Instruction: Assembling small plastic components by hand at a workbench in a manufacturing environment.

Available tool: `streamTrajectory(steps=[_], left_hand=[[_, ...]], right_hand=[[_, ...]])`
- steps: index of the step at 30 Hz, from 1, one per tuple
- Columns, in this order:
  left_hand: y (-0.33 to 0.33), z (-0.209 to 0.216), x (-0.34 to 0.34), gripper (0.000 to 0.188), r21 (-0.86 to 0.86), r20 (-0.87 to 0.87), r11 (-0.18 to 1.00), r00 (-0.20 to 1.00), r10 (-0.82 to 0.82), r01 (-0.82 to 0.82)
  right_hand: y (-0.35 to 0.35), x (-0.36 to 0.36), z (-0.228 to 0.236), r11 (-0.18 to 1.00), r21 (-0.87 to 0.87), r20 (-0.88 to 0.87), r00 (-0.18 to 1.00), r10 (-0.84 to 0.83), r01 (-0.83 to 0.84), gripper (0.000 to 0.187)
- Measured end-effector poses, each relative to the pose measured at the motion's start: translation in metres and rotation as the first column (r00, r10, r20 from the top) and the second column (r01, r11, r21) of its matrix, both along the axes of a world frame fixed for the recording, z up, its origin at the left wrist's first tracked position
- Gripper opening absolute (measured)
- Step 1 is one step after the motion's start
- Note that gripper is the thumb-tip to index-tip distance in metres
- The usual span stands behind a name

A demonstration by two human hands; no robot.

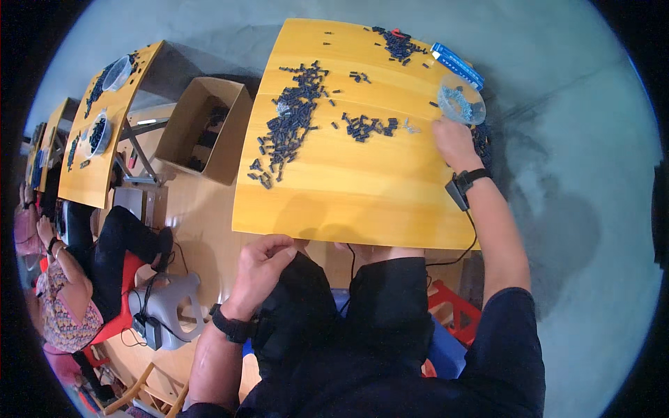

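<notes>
The left hand [261,259] rests loosely curled on the person's dark-trousered knee, gripping nothing. Further out, the right hand [454,141] lies on the yellow table [348,195], fingers bent down (whether they pinch a piece I cannot tell), just below the clear plastic bowl [460,99]. Small dark parts [293,118] lie in 3 scattered heaps beyond. A cardboard box [209,129] stands left.

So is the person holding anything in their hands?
Nothing clearly held. The left hand rests on the lap; the right hand lies on the yellow wooden table beside the clear plastic bowl.
</notes>
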State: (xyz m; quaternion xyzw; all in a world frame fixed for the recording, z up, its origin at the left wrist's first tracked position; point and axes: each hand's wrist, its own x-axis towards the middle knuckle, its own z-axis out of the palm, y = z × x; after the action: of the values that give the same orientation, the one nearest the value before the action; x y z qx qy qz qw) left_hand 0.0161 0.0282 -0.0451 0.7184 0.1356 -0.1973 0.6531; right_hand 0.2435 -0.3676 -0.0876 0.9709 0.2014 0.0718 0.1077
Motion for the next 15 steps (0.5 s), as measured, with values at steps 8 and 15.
streamTrajectory(steps=[8, 15], left_hand=[[-0.003, -0.002, -0.001, 0.018, 0.004, -0.004, 1.0, 1.0, -0.006, 0.007], [-0.003, -0.008, -0.003, 0.016, 0.001, 0.001, 1.0, 1.0, -0.006, 0.006]], right_hand=[[-0.007, -0.026, 0.007, 0.984, -0.092, 0.054, 0.987, -0.149, 0.154, 0.011], [0.039, -0.018, 0.007, 0.919, 0.381, -0.05, 0.995, -0.083, 0.096, 0.012]])
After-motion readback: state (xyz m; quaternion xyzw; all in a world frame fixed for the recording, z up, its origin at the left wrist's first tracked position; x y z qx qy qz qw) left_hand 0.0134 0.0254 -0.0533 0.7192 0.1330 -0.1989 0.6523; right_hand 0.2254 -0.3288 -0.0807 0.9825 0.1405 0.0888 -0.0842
